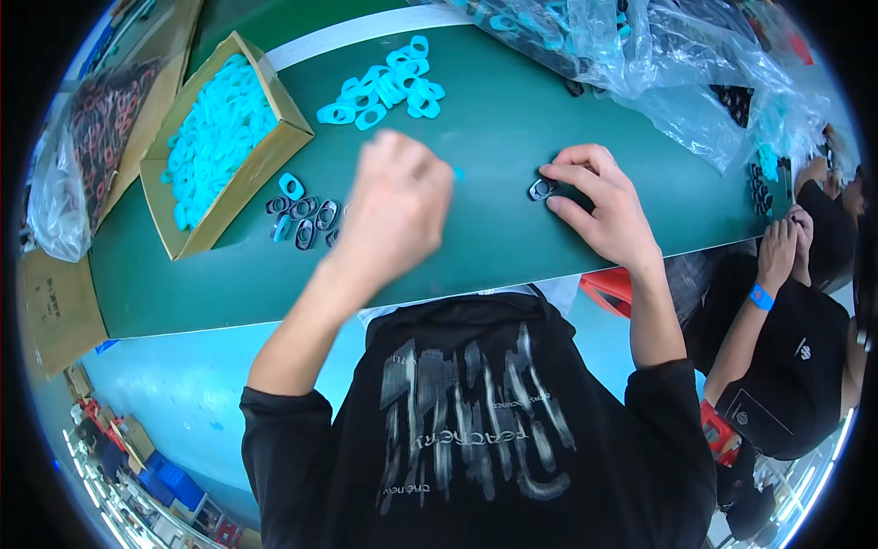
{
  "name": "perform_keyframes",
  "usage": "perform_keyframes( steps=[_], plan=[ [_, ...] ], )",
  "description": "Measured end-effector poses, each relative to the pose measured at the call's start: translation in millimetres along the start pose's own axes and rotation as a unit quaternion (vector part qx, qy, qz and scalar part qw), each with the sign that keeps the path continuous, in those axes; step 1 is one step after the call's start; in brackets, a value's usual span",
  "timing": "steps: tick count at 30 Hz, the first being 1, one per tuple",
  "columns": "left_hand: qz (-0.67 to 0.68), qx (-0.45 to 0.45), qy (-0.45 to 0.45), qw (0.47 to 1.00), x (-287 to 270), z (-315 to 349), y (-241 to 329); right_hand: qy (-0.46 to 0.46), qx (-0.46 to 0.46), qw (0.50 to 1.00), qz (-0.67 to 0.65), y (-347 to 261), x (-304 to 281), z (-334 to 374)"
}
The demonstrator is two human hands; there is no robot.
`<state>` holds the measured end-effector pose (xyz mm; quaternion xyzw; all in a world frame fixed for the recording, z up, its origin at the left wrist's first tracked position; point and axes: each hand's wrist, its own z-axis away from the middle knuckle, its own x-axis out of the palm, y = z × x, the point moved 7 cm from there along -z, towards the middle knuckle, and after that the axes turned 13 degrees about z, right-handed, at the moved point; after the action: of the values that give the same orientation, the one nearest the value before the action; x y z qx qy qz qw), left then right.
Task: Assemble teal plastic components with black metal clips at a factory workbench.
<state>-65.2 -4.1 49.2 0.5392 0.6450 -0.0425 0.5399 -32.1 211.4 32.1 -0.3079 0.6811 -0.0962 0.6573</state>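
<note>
My left hand (400,206), blurred by motion, is curled over the middle of the green table. A small teal bit (459,174) shows at its right edge; whether the fingers hold it I cannot tell. Farther right, the thumb and fingers of my right hand (599,203) close on a small black oval ring piece (541,189) at the tabletop. Left of my left hand lie several black ring pieces (305,234), with a teal ring piece (291,186) beside them. Beyond that hand is a loose heap of teal ring pieces (386,84).
A cardboard box (291,139) full of teal pieces stands at the left on the green table (485,110). Past it is a clear bag (66,197) of dark reddish parts. Clear plastic bags (677,64) cover the far right. A co-worker's hands (785,240) are at the right edge.
</note>
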Motion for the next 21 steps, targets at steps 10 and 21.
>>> perform_keyframes(
  steps=[10, 21],
  plan=[
    [0.150, -0.055, 0.043, 0.986, 9.5, 24.8, 11.9, -0.005, -0.042, 0.996, 0.083, -17.0, -1.4, -12.3],
    [0.139, -0.058, 0.020, 0.988, 10.9, 23.3, 7.2, 0.011, -0.098, 0.995, 0.011, -41.9, 15.3, -20.0]
  ],
)
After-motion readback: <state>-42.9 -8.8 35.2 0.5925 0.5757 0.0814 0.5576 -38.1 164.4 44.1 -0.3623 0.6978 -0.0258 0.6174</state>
